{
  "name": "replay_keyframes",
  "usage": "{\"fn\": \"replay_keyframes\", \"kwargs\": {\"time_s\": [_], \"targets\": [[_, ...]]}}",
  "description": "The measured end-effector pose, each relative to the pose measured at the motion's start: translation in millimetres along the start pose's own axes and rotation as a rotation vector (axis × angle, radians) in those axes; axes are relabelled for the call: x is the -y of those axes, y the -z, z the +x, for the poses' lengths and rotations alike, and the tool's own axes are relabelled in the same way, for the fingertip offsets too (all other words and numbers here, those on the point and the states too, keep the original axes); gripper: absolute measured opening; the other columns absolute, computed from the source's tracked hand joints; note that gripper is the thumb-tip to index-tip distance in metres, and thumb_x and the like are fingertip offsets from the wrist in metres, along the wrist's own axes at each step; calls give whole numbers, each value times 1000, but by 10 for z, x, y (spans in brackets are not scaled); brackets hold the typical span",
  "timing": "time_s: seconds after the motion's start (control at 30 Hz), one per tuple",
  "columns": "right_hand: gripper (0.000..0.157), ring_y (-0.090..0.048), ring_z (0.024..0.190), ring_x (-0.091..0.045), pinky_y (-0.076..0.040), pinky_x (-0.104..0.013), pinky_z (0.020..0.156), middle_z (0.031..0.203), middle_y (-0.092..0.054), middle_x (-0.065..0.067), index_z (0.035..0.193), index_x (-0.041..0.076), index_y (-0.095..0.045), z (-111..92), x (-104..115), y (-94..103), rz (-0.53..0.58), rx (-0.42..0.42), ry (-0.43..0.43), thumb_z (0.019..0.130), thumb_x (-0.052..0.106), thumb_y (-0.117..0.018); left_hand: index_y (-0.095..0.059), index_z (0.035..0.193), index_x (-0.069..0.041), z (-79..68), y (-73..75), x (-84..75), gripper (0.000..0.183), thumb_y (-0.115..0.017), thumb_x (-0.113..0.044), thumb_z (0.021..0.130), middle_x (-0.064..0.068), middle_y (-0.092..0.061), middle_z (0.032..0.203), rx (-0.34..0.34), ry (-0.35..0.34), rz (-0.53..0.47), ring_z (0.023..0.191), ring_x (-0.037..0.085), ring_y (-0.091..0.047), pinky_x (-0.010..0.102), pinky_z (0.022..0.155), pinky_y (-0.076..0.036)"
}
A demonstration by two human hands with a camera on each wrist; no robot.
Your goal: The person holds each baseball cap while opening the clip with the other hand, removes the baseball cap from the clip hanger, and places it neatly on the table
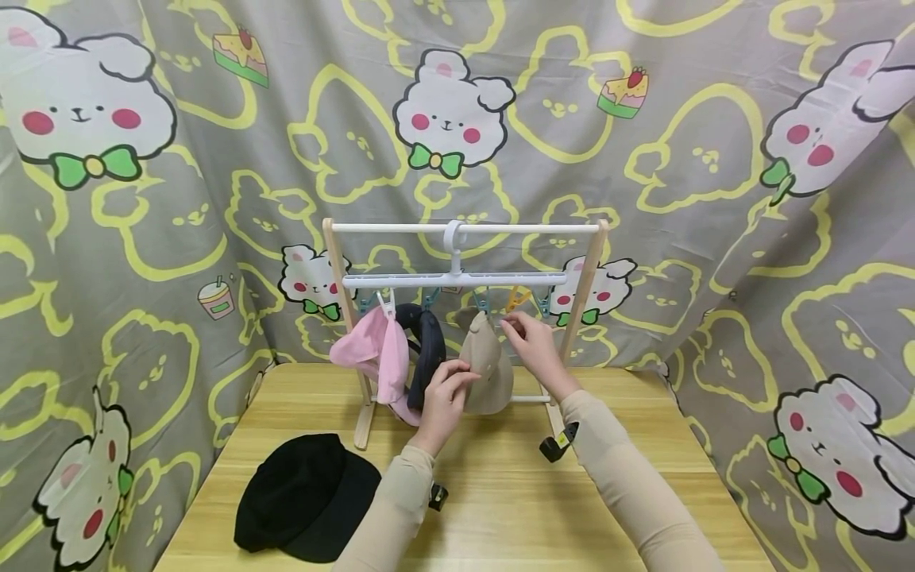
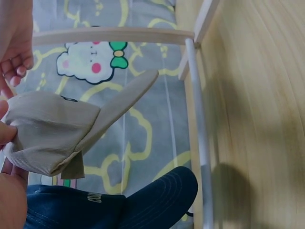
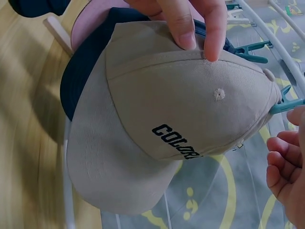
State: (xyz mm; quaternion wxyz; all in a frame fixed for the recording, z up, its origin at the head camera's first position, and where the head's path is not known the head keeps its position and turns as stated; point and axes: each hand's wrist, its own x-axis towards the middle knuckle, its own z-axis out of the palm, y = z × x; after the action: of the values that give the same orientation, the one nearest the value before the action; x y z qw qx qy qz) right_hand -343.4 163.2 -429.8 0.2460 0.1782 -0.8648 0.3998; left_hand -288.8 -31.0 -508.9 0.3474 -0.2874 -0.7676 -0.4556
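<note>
A beige cap (image 1: 493,381) hangs crown-up from a teal clip (image 3: 286,102) on a white clip hanger (image 1: 400,280). Dark lettering shows on its front panel in the right wrist view. My left hand (image 1: 442,401) holds the side of the cap, its fingertips pressed on the fabric. Close beside the clip is my right hand (image 1: 538,349), fingers loosely curled with nothing visible in them. Whether its thumb touches the clip is unclear. To the left, a navy cap (image 2: 76,207) and a pink cap (image 1: 368,349) hang on the same hanger.
The hanger hooks over the top bar of a wooden rack (image 1: 588,294) on the table (image 1: 493,508). An orange clip (image 1: 518,298) and another teal clip hang at the right. A black cap (image 1: 307,500) lies front left. A patterned curtain (image 1: 457,191) surrounds the table.
</note>
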Motion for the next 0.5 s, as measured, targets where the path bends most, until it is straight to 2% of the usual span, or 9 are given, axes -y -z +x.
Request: {"fn": "replay_keyframes", "kwargs": {"time_s": [0.3,0.5], "targets": [[27,-59,64,-18,-47,-28,59,76,-69,-11,110,1,-67,56,100,-64,-33,-15,-7,96,23,-62,-74,93,-6,-2,-23,23,22,-61,10,89,10,-61,108,-30,-49,1,102,23,-62,25,87,-55],[33,-55,63,-19,-45,-28,60,74,-66,-12,117,-1,-65,97,169,-92,-23,-19,-31,95,24,-64,-75,92,-6,-4,-41,7,21,-59,8,91,10,-62,107,-21,-14,-17,102,22,-63,25,88,-55]]}}
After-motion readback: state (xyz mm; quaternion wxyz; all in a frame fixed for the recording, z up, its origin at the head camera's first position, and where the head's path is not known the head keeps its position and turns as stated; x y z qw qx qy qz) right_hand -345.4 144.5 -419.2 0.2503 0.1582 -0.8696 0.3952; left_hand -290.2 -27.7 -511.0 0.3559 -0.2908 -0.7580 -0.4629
